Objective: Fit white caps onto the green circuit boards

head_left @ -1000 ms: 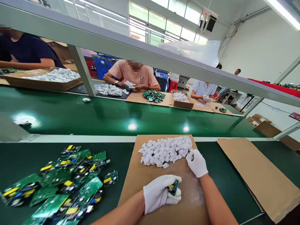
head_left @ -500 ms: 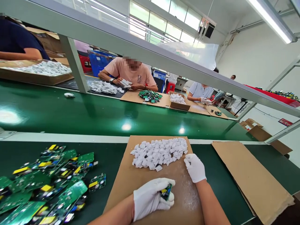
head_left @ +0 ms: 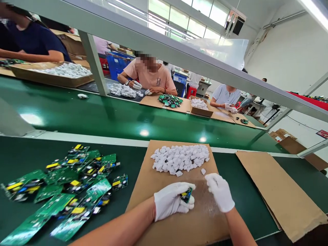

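My left hand (head_left: 174, 201), in a white glove, is closed around a small circuit board (head_left: 187, 194) with yellow and blue parts, held over the cardboard sheet (head_left: 164, 230). To its right, my gloved right hand (head_left: 220, 192) has its fingers curled in; whatever may be between them is hidden. Just beyond its fingertips lies a single loose white piece (head_left: 203, 171). Behind both hands spreads a pile of small white pieces (head_left: 179, 159) on the same cardboard. On the left of the bench lie many green circuit boards (head_left: 99, 189), some joined in long panels.
Another cardboard sheet (head_left: 279, 191) rests at the right. Beyond the bench runs a green conveyor surface (head_left: 123, 119), with a metal frame beam (head_left: 153, 37) above it. Across it several people sit by white pieces, boards and a shallow box (head_left: 201, 108).
My right hand has drawn back from the right edge of the white pile, and one piece now lies apart there. My left hand keeps the board. The view has shifted left.
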`<action>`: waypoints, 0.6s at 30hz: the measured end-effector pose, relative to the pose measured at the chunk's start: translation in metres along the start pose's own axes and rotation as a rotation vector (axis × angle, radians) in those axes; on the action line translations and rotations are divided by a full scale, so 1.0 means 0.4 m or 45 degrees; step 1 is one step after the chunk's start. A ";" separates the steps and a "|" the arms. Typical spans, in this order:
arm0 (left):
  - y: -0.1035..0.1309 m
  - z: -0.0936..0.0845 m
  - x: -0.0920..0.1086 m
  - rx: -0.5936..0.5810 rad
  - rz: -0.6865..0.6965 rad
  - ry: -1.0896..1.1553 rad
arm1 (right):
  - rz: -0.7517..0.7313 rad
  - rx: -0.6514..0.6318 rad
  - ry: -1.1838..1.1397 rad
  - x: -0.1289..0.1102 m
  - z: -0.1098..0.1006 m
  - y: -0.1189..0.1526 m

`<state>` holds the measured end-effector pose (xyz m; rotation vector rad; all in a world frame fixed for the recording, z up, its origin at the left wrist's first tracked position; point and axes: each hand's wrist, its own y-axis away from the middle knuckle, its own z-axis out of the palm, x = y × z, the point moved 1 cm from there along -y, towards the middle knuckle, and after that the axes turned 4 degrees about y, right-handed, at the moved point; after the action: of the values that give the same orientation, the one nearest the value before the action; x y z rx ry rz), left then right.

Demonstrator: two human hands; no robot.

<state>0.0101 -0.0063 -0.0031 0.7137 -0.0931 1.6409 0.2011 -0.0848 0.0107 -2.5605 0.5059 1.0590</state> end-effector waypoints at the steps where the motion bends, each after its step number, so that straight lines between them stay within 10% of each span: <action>1: -0.001 -0.002 0.000 -0.006 0.000 0.010 | -0.041 -0.027 0.045 -0.012 0.019 0.032; 7: -0.005 -0.012 0.003 -0.027 0.086 0.172 | -0.551 -0.454 0.750 -0.059 0.093 0.177; 13: -0.002 -0.011 0.006 0.000 0.106 0.219 | -0.389 -0.281 0.992 -0.013 0.053 0.154; 18: -0.005 -0.009 0.004 0.008 0.117 0.197 | -0.621 -0.555 0.853 -0.035 0.064 0.175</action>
<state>0.0103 -0.0027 -0.0059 0.5925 -0.0093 1.7791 0.1454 -0.1331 -0.0076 -3.1576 -0.2491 0.1295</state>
